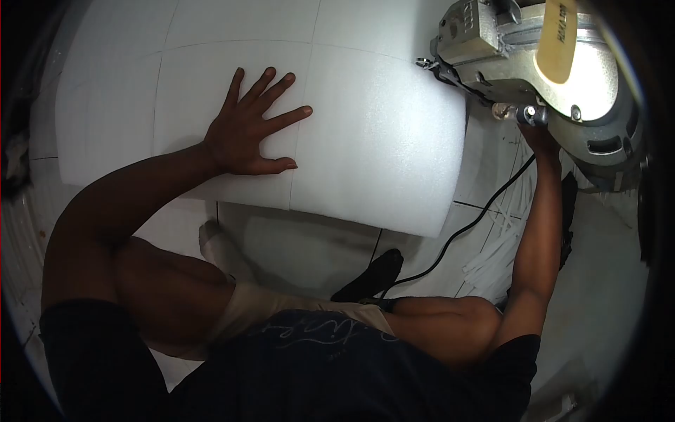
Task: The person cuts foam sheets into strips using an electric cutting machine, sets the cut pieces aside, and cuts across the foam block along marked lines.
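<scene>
My left hand (254, 126) lies flat with spread fingers on a thick white foam sheet (380, 119) marked with thin drawn lines. At the upper right, my right hand (540, 141) is at an electric cutting machine (492, 60) with a grey metal body and a yellowish lettered part. Its fingers are mostly hidden behind the machine but appear closed on it. The machine stands by the right end of the foam; its blade cannot be made out.
A black power cord (467, 225) curves over the tiled floor (295, 243) from the machine toward my feet. White foam strips (496, 257) lie in a heap to the right. My socked foot (376, 274) is just below the foam's near edge.
</scene>
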Demonstrator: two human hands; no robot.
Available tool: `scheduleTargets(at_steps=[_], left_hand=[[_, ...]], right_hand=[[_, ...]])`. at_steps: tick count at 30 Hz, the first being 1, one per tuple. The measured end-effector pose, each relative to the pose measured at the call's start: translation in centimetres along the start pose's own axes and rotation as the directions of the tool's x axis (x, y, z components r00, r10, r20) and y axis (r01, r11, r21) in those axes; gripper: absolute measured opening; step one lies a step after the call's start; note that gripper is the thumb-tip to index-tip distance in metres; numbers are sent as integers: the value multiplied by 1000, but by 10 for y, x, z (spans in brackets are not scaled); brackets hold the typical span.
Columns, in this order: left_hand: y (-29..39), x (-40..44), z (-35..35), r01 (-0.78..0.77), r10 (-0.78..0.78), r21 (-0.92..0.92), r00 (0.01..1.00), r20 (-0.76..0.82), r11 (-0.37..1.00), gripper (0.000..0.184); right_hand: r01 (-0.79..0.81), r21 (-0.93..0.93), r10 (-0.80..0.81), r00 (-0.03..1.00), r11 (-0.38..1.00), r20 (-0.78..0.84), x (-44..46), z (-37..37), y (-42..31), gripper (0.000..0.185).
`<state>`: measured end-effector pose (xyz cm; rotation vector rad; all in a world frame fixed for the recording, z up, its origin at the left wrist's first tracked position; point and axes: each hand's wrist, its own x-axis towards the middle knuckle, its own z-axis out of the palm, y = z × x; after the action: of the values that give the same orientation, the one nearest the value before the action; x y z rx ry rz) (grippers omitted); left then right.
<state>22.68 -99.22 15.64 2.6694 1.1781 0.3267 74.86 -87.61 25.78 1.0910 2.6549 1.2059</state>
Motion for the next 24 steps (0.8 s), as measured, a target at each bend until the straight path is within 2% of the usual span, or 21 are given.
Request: scheduleTargets(at_steps=[4,7,8,11,14,17,18,21,24], left_hand=[[2,0,1,-1,1,9,1000,1,1000,84],[0,3,0,2,-2,17,1000,8,1000,83],[0,1,0,5,-5,21,1000,8,1000,83],[-2,0,4,-16,16,26,1000,-15,1000,83],[-2,1,3,-10,10,33,1000,-2,999,81],[-2,-2,5,-10,11,40,1000,-16,999,80],[-3,-2,7,-17,19,46,999,-28,999,80],[-5,-4,10,-16,18,39,999,-50,999,80],[-5,-4,9,-17,19,31,999,-43,999,80]], right_hand=[[27,-67,-26,1000,997,14,2,-1,0,42],[24,-26,-25,998,999,-50,4,4,0,37],[10,-56,-9,1000,998,19,2,9,2,33],[31,-105,-28,999,994,34,6,8,-3,28],[-33,13,34,996,999,-84,12,4,-10,28],[-58,63,62,996,996,-63,4,23,-5,31],[-93,64,92,996,994,22,4,25,-4,32],[-109,111,106,994,988,39,13,19,-8,36],[-35,40,36,999,999,-39,23,7,-18,37]])
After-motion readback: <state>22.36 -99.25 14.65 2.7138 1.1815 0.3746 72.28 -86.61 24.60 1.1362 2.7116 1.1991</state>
